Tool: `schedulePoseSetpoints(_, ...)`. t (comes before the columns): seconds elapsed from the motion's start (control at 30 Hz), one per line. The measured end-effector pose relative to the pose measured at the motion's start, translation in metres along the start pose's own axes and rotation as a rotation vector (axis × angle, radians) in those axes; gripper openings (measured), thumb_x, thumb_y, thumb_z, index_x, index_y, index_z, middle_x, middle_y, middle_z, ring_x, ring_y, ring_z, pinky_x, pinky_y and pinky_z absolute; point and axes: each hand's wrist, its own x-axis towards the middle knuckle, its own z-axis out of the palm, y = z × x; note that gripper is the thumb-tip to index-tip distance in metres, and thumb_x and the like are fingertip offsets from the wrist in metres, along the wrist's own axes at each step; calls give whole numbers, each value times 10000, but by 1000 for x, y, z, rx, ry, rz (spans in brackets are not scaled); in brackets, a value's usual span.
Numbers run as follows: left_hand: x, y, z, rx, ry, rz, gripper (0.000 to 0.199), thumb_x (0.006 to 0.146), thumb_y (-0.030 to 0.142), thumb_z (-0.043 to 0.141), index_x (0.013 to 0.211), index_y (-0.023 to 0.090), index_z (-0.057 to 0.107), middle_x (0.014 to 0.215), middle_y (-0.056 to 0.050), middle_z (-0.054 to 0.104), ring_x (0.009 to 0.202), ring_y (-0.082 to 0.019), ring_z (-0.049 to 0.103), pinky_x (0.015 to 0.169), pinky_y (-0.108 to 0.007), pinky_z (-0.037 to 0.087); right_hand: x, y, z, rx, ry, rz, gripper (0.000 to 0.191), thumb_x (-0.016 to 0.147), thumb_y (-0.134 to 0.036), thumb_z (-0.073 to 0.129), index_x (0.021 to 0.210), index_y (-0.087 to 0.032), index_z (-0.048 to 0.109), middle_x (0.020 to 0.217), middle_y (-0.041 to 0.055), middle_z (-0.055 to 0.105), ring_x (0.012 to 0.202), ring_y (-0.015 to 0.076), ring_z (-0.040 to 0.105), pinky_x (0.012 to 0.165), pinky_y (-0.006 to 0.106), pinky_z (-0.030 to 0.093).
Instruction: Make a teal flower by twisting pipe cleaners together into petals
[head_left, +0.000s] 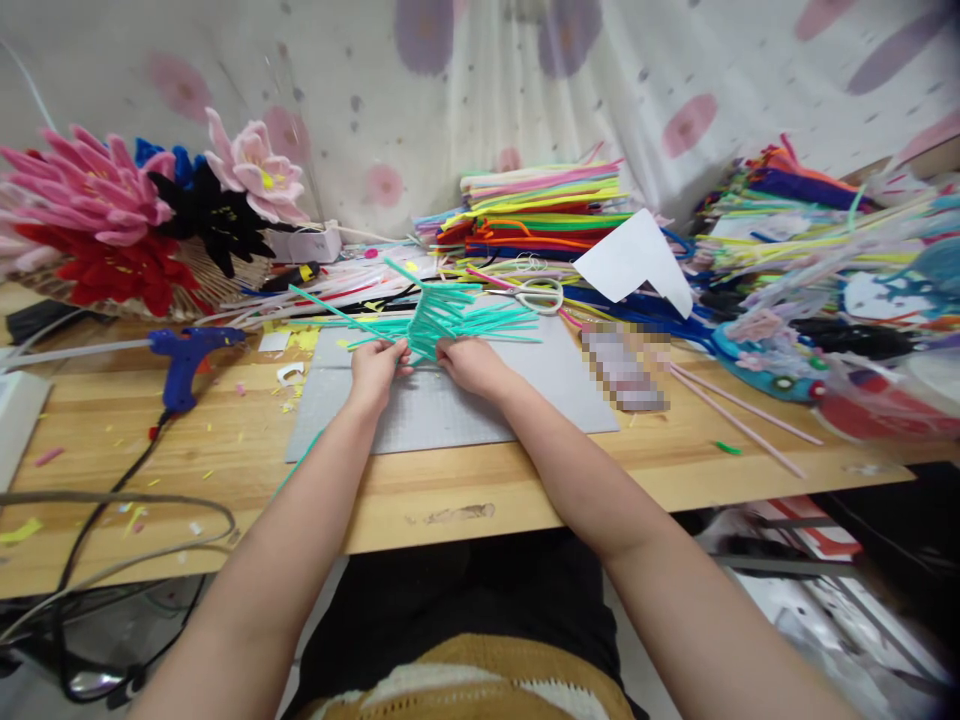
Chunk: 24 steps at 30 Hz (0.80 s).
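Both hands meet over a grey cutting mat (450, 410) on the wooden table. Between them is a cluster of teal pipe cleaners (435, 315), joined side by side with their free ends fanning out. My left hand (379, 368) pinches its lower left edge between thumb and fingers. My right hand (472, 365) is closed on the lower right side, its fingertips partly hidden behind the hand. More loose teal pipe cleaners (517, 322) lie on the mat just behind the cluster. Another strand shows beside my left forearm.
A blue glue gun (184, 365) with a cable stands at left, near pipe-cleaner flowers (97, 200). Bundled pipe cleaners (540, 215) are heaped at the back. Scissors (541, 295), white paper (637, 262) and a blurred-out item (626, 365) lie at right. Scraps litter the table.
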Motion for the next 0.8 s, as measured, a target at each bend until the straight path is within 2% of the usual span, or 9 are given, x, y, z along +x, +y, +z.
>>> schedulePoseSetpoints(0.17, 4, -3, 2, 98, 37, 96, 148, 675, 180, 631, 582, 124, 531, 546, -5, 571, 493, -103, 540, 402, -207, 461, 1, -2, -1, 36, 13, 28, 211, 845, -160, 441, 930, -144, 633, 864, 102, 685, 793, 183, 592, 665, 256, 330)
schedulePoseSetpoints(0.33, 6, 0, -1, 73, 13, 62, 141, 660, 169, 633, 580, 126, 526, 546, -5, 568, 495, -100, 537, 419, -214, 469, 2, 0, 5, 340, 60, 104, 102, 757, -143, 543, 783, -157, 641, 778, 30, 680, 710, 128, 577, 642, 213, 357)
schedulePoseSetpoints(0.43, 6, 1, -2, 70, 4, 40, 144, 657, 158, 634, 566, 122, 527, 541, -8, 564, 481, -93, 528, 409, -207, 461, 4, 4, 10, 458, 119, 175, 58, 703, -169, 621, 756, -152, 634, 749, 14, 669, 673, 114, 569, 627, 203, 377)
schedulePoseSetpoints(0.53, 5, 0, -3, 68, -8, 36, 160, 659, 151, 631, 546, 121, 521, 534, -10, 560, 467, -88, 518, 394, -199, 451, 4, 6, 11, 502, 148, 200, 155, 681, -157, 645, 837, -152, 644, 754, 15, 674, 670, 116, 581, 633, 207, 400)
schedulePoseSetpoints(0.67, 5, 0, -4, 58, -24, 29, 163, 664, 144, 631, 541, 116, 527, 538, -14, 558, 473, -85, 516, 392, -195, 455, 4, 6, 10, 552, 97, 181, 311, 707, -121, 630, 1014, -169, 649, 813, 23, 701, 737, 126, 620, 696, 217, 432)
schedulePoseSetpoints(0.8, 4, 2, -6, 48, -34, 16, 160, 665, 140, 630, 542, 115, 530, 549, -20, 563, 477, -83, 513, 388, -194, 459, 5, 8, 11, 537, 90, 169, 258, 728, -148, 628, 981, -156, 681, 861, 40, 709, 776, 138, 630, 734, 230, 445)
